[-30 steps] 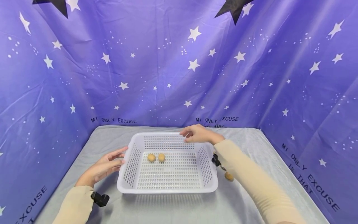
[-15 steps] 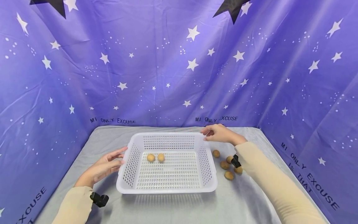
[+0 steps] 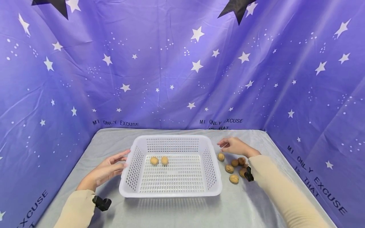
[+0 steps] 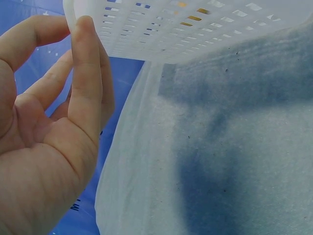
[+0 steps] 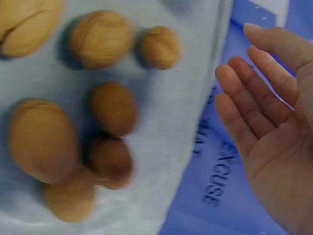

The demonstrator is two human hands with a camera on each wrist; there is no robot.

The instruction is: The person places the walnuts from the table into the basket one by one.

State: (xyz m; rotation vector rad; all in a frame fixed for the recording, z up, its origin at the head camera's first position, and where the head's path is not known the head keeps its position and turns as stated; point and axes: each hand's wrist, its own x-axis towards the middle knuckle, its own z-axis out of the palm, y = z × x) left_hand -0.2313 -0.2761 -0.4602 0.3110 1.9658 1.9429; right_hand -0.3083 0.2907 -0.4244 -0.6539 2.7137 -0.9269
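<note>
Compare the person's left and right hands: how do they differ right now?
The left hand touches the rim of the white basket; the right hand holds nothing. The left hand is at the basket's left side, while the right hand is past its right side, near the loose walnuts. Both are bare and emerge from cream sleeves.

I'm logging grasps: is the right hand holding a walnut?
No, the right wrist view shows the right hand with nothing in its fingers and the walnuts lying on the gray cloth.
</note>
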